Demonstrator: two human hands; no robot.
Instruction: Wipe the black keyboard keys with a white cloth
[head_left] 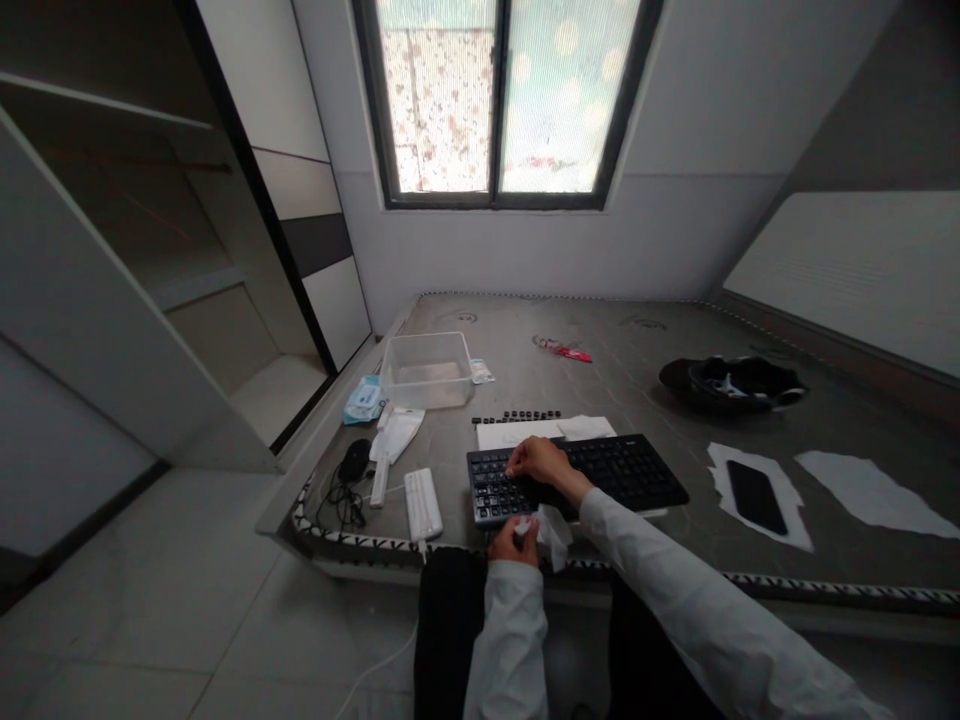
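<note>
A black keyboard (630, 472) lies near the front edge of the mattress, and some key places at its left end look bare. Over that left part is my right hand (544, 462), its fingers pinched together low above the keys; whatever they hold, if anything, is too small to make out. My left hand (514, 542) is closed on a crumpled white tissue (553, 538) just in front of the keyboard. Behind the keyboard, several loose black keycaps (531, 415) stand in rows beside a white sheet or flat box (517, 433).
At the left are a clear plastic bin (427, 372), a blue-white packet (364, 400), a black mouse (354, 460) with its cable, and a white power bank (423, 505) with a cord. Rightward lie a phone (756, 497) on paper and a dark cap (742, 385).
</note>
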